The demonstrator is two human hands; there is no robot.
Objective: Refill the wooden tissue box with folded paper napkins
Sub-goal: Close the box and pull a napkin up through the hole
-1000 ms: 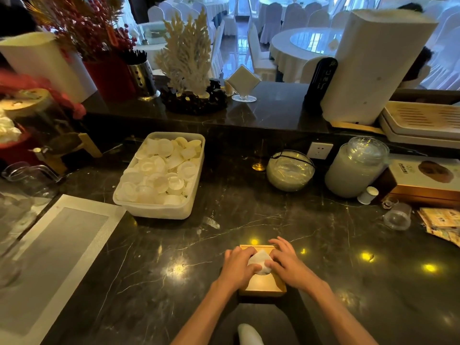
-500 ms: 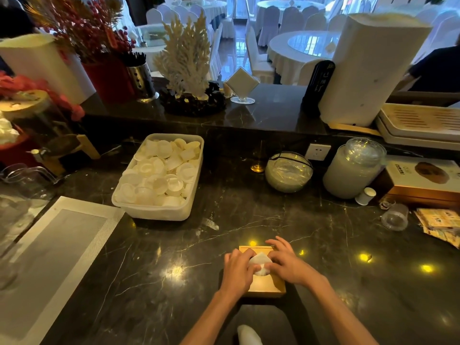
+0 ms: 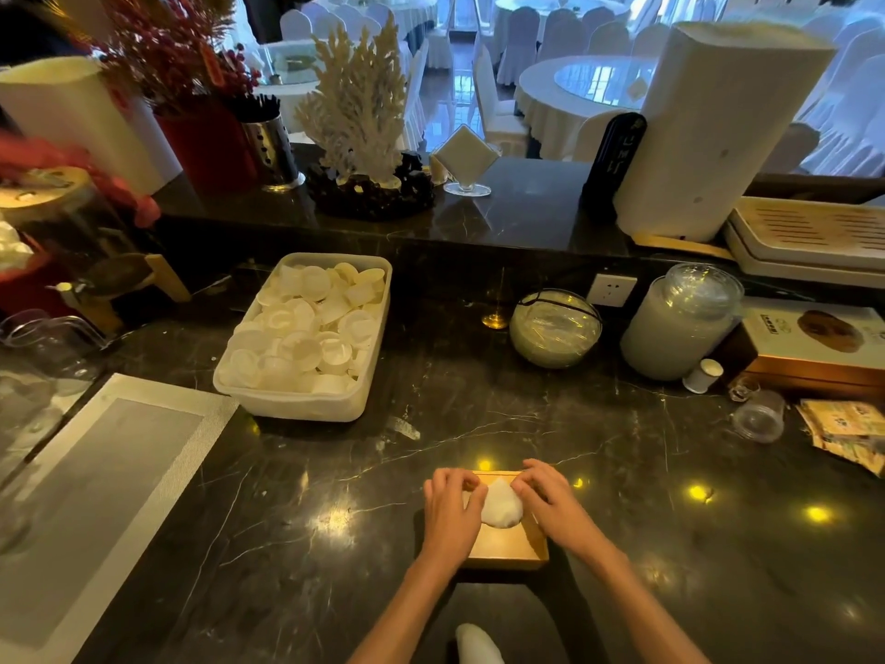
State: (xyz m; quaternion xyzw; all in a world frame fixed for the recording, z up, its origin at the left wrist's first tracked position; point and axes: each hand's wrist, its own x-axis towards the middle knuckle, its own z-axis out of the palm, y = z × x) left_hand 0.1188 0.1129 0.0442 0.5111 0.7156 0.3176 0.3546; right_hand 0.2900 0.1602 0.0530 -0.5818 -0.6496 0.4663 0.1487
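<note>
The wooden tissue box lies flat on the dark marble counter, close to its near edge. A white paper napkin pokes up through the opening in the box's top. My left hand rests on the box's left side with its fingers against the napkin. My right hand lies over the right side, fingertips pinching the napkin's upper edge. Both hands touch the napkin; the box's opening is mostly hidden under them.
A plastic tub of white lids stands at the back left. A grey placemat lies at left. A glass bowl, a lidded jar, a boxed item and a small cup sit at right.
Both hands have shifted slightly on the box top, and more of the napkin shows between them. The box has stayed where it was.
</note>
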